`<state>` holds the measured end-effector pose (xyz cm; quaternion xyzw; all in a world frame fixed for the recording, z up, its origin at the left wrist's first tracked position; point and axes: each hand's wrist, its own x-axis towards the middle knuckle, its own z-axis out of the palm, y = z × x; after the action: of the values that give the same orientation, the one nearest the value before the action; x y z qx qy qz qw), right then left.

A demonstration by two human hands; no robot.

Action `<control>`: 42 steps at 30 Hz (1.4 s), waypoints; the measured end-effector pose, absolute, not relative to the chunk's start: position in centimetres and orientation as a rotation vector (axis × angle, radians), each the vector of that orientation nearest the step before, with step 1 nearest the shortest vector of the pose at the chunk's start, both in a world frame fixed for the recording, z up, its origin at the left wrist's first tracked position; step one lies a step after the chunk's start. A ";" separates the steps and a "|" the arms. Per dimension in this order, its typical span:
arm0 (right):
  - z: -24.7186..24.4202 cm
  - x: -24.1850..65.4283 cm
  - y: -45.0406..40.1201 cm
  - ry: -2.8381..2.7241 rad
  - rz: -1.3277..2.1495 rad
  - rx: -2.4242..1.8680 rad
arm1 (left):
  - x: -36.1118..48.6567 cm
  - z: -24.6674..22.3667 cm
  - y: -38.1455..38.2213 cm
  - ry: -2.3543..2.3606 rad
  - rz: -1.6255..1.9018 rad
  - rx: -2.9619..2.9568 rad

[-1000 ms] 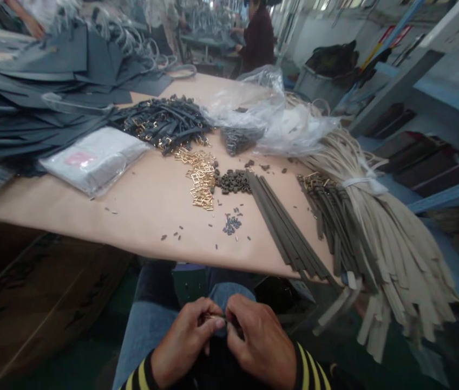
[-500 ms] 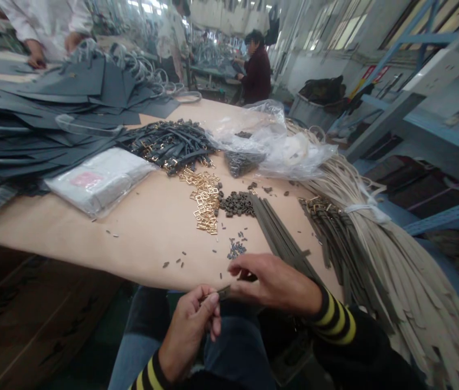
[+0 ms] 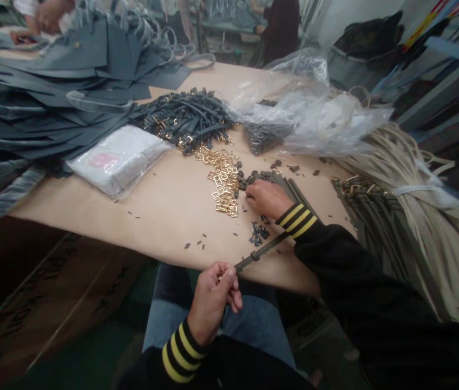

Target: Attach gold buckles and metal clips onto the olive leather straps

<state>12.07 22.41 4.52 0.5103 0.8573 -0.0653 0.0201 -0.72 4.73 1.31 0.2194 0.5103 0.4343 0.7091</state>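
Note:
My left hand is closed at the table's front edge, pinching the near end of a narrow olive strap. The strap runs up to the right and passes under my right sleeve. A small olive loop sits around it, a short way from my left fingers. My right hand is at the near side of a pile of small olive loops, its fingers curled down and closed; what they hold is hidden. Beside them lies a heap of gold rectangular rings. Small dark pieces lie just below the hand.
Dark straps with buckles are heaped behind the rings. A wrapped white packet and stacked grey-blue panels lie left. Clear plastic bags lie behind. Finished-looking olive straps and beige straps hang right. Co-workers' hands show at the far left.
My right hand has left the strap near my left hand and moved up to the loop pile. The strap with its loop now shows. The view has tilted down.

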 end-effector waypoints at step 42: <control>4.2 13.8 4.9 2.146 -2.180 2.206 | 1.2 1.2 2.4 1.206 1.007 0.885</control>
<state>13.81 4.85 4.21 0.5563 0.5410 -0.5495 -0.3098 1.23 2.38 1.18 0.3850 0.5245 0.4381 0.6203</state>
